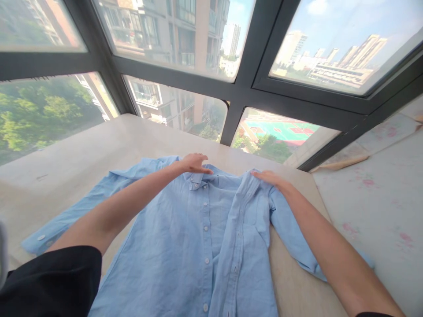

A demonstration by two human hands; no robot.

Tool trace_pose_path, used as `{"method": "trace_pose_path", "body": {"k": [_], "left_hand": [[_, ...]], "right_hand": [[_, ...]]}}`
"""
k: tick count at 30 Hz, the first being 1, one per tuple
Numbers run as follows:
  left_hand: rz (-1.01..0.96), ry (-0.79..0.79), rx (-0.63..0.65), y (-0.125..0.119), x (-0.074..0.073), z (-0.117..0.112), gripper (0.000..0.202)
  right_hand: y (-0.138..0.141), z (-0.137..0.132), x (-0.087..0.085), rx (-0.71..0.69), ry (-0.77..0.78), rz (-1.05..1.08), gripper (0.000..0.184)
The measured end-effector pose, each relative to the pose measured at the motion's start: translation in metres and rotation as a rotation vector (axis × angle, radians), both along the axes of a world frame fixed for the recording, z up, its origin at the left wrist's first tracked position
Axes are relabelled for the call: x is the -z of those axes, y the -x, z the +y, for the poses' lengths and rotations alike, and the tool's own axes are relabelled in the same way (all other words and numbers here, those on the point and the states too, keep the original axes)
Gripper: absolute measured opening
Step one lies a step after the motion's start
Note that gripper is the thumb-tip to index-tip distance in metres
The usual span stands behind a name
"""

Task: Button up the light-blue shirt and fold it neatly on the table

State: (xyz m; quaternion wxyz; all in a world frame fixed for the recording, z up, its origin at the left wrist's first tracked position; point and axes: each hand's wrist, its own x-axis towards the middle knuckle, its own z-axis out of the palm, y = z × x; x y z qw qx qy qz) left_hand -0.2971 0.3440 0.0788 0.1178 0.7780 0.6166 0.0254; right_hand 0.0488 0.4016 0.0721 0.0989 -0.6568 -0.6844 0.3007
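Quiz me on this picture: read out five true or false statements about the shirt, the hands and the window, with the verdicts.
1. The light-blue, long-sleeved cloth shirt lies on a pale, smooth-topped ledge. True.
2. The shirt is buttoned all the way up. False: the visible round white buttons are undone.
3. The bare left hand is at the shirt's collar. True.
4. The bare right hand is on a cuff. False: it is up near the collar.
5. A dark-grey window frame stands beyond the shirt. True.
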Motion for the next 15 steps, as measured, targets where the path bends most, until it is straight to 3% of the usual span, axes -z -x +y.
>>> {"method": "trace_pose_path", "body": {"k": [3, 6, 9, 11, 13, 15], "left_hand": [[0.141, 0.112, -0.069, -0.014, -0.002, -0.004, 0.041], [0.086, 0.06, -0.138, -0.004, -0.013, -0.008, 0.021], [-0.133, -0.002, -0.268, 0.017, -0.033, -0.009, 0.023], [-0.296, -0.053, -0.401, 0.028, -0.047, -0.006, 0.026], [-0.467, -0.132, -0.534, 0.029, -0.055, 0.002, 0.024], [-0.647, -0.181, -0.637, 0.021, -0.054, 0.014, 0.022]], "right_hand": [[0.008, -0.002, -0.003, 0.031, -0.055, -0.139, 0.036], [0.009, -0.012, -0.02, 0.028, -0.299, 0.013, 0.031], [0.015, -0.03, -0.047, 0.062, -0.616, 0.233, 0.016], [0.027, -0.044, -0.063, 0.105, -0.745, 0.285, 0.009], [0.05, -0.056, -0.069, 0.175, -0.828, 0.281, 0.013], [0.08, -0.067, -0.063, 0.163, -0.837, 0.336, 0.02]]}}
